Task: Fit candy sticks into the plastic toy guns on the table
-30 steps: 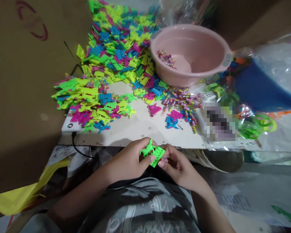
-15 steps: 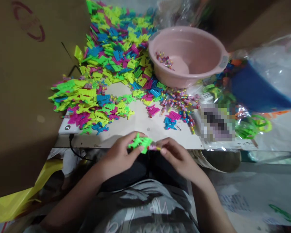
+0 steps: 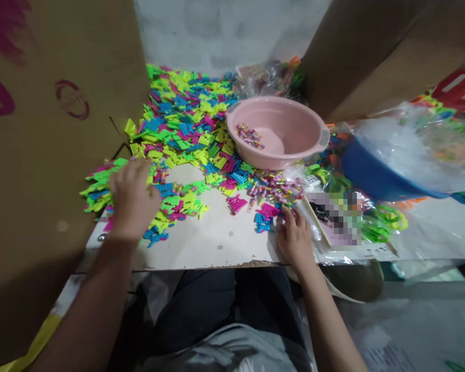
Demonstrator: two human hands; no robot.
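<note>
My left hand, slightly blurred, is over the left heap of flat plastic pieces in green, yellow, blue and pink. Its thumb stands apart from its fingers, and nothing shows in its grasp. At the right of the worktop my right hand has its fingers bent down at the edge of a pile of small striped tubes. What its fingertips pinch is hidden. Beside them lie a blue plastic piece and a pink one. Another pink piece rests further left.
A pink basin holds some small tubes. Behind it spreads a large heap of coloured plastic pieces. A cardboard box walls the left side. A blue basin with clear plastic stands at right, near a purplish card.
The green piece and tube between my hands are no longer seen there. My left hand has moved to the left heap, my right hand to the tubes. The view has tilted up.
</note>
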